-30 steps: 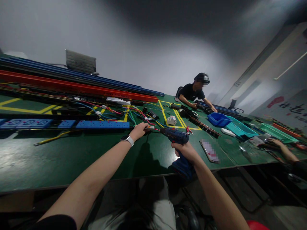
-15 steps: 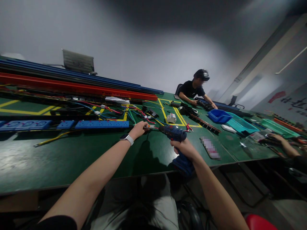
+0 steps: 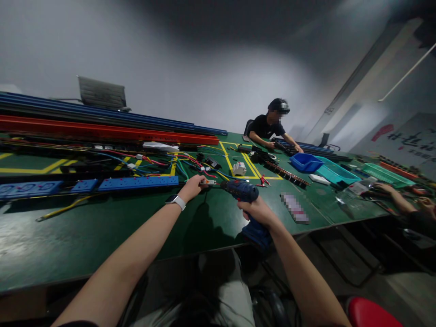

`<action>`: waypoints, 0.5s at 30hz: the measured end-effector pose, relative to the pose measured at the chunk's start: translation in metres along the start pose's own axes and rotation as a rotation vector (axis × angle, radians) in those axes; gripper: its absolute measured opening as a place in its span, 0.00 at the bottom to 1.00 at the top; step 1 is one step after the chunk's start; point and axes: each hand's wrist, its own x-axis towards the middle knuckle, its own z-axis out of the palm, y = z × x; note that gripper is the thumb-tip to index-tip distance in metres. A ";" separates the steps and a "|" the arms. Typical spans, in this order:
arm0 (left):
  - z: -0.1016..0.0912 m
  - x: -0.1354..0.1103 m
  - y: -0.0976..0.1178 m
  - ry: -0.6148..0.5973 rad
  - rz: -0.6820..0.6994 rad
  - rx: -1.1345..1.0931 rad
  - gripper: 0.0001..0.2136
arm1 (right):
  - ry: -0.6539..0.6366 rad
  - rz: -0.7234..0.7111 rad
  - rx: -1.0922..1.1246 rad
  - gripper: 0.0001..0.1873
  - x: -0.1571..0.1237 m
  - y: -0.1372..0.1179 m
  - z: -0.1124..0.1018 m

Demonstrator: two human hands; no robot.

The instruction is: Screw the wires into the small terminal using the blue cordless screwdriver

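Note:
My left hand (image 3: 191, 188), with a watch on its wrist, pinches a small white and orange circuit breaker (image 3: 208, 181) just above the green table. My right hand (image 3: 258, 210) is wrapped round the grip of a blue cordless drill (image 3: 244, 190). The drill lies level, its bit pointing left at the breaker's end; I cannot tell whether the tip touches it. Behind them is a tangle of coloured wires (image 3: 204, 169). A white breaker block (image 3: 239, 168) stands beyond the drill, with a red clip (image 3: 263, 181) to its right.
Blue socket strips (image 3: 139, 182) lie at left, before a long orange rail (image 3: 102, 129). Right of the drill lies a phone-shaped slab (image 3: 294, 208). Further right are a blue bin (image 3: 305, 162) and teal trays (image 3: 335, 171). A co-worker (image 3: 269, 125) sits opposite; another person's hand (image 3: 391, 194) is at right.
The whole view has shifted slightly, with the scene moving left. Both hands keep their holds, and the drill bit still points at the breaker.

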 end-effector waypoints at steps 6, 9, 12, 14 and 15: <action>-0.002 0.000 0.001 -0.001 0.011 -0.017 0.09 | -0.004 -0.020 -0.039 0.04 -0.001 -0.002 0.002; -0.001 0.000 0.002 0.004 0.006 -0.034 0.10 | -0.010 -0.030 -0.031 0.04 0.000 0.000 0.001; -0.002 0.000 0.003 0.000 0.001 -0.032 0.10 | -0.010 -0.031 -0.020 0.05 0.001 0.003 -0.001; -0.002 0.000 0.004 -0.008 -0.012 -0.018 0.10 | -0.001 -0.027 -0.004 0.06 0.002 0.004 -0.003; -0.003 0.000 0.005 -0.013 -0.016 -0.011 0.10 | 0.001 -0.025 0.004 0.06 0.002 0.004 -0.003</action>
